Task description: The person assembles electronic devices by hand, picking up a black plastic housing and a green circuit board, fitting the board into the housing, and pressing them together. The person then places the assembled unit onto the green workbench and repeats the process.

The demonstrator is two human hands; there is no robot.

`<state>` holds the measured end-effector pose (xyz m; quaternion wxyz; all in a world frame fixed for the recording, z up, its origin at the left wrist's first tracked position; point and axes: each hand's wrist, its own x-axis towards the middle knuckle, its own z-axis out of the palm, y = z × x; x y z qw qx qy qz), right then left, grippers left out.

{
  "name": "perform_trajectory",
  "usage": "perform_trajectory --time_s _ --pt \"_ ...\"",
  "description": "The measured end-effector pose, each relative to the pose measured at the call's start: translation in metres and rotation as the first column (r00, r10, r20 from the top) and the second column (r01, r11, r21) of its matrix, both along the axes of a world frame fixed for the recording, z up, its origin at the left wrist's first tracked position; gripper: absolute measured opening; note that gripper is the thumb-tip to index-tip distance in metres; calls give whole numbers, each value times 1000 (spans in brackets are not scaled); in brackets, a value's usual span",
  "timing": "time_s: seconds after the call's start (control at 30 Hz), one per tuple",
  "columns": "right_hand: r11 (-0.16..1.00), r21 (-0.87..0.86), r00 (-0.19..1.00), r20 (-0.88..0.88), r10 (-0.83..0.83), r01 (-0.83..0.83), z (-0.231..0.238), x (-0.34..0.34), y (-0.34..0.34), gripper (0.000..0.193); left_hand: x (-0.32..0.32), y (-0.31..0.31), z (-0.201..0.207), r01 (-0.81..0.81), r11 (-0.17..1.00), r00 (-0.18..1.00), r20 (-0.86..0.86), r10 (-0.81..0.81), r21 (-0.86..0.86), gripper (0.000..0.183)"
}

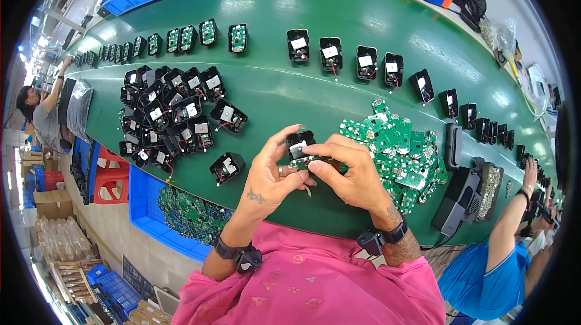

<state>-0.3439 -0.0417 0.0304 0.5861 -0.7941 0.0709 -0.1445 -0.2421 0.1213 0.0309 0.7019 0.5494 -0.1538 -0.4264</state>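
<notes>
Close in front of me, my left hand is closed around a small black plastic housing with a white block inside. My right hand comes in from the other side, its thumb and index finger pinching a green circuit board at the housing's near edge. Fingers partly hide the board, so I cannot tell whether it is seated. To the right of my right hand lies a heap of green circuit boards. Left of my left hand, one black housing with red wires lies apart from a pile of similar housings.
Across the green table runs a row of housings, with boards showing in those on the left. A blue crate of boards is at lower left. A dark grey device stands at right. Co-workers sit on both sides, one in blue.
</notes>
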Motion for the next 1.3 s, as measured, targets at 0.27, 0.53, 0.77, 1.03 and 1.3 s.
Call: perform_trajectory --time_s 0.27,0.53,0.77,1.03,1.3 --pt "975 -203 982 179 -53 90 -13 3 -4 14 -3 -4 -5 162 983 986 -50 -158 84 76" --pt "973 -213 993 100 -63 84 -12 2 -4 8 -1 -3 -3 40 998 993 -111 -35 41 64" --pt "883 -394 948 280 -150 255 -20 6 4 14 -10 -6 -10 58 997 994 -94 -52 59 63" --pt "931 -114 914 263 -308 347 -26 6 19 11 -10 -11 -5 -79 995 973 -223 63 -64 71" --pt "864 -236 863 370 -344 446 -37 7 18 9 -19 -17 -14 -66 998 986 -150 67 6 64"
